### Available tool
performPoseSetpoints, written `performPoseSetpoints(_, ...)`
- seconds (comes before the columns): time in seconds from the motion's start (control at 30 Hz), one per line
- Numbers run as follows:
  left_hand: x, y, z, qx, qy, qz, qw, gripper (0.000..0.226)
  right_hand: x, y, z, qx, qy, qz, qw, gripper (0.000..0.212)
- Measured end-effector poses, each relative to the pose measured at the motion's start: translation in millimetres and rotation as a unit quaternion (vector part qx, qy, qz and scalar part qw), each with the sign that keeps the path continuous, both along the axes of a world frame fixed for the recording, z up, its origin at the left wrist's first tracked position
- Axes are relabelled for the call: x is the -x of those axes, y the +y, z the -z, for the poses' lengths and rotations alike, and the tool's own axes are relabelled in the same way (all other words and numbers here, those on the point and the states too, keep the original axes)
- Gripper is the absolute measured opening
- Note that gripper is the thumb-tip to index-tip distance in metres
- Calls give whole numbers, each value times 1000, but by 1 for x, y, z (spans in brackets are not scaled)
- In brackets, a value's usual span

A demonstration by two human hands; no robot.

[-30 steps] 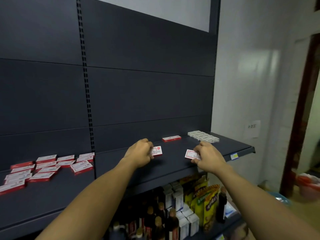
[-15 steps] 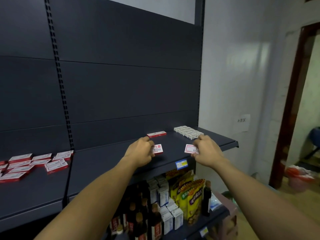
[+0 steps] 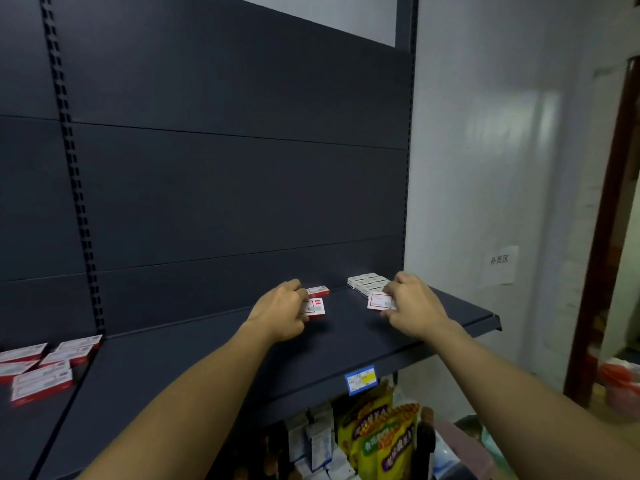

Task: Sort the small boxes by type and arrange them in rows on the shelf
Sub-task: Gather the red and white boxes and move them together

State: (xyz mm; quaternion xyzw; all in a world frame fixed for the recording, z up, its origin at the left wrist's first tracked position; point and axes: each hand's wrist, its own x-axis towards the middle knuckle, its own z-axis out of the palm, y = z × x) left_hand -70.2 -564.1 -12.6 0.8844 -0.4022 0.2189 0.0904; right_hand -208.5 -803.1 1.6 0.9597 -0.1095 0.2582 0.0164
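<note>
I'm looking at the dark shelf first, the biggest thing here: a long flat deck with plenty of bare room across its middle and front, a back panel behind, and a front lip that drops straight to the stocked level below. On the right it ends at an open corner near the wall, so nothing stops a box sliding off there.

Far left, a loose scatter of red-and-white boxes lies unsorted, well apart from my hands. At the back right, a tidy row of white boxes sits against the panel, just beside my right hand.

My left hand is curled with fingers closed on a red-edged box, low over the deck; I can't tell if the box touches. One lone red box lies just behind it. My right hand pinches a white box with red border by its right end, near the white row.

These look like light, stiff card cartons, smooth-faced, so I'd judge they slide easily and crush if squeezed. Best grip: thumb and fingers on the long edges, not the flat faces.
</note>
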Motion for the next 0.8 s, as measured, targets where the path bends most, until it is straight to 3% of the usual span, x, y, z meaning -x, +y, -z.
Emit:
performPoseSetpoints(0.33,-81,-21,18,25,45,-58,997,39,-89,-32,15,-35,-4,-47,998,50)
performPoseSetpoints(0.5,-99,-35,33,13,21,-69,997,42,-122,-51,32,-63,4,-60,996,46)
performPoseSetpoints(0.8,-119,-67,48,119,78,-106,984,41,-186,-65,59,-118,-7,-147,982,38)
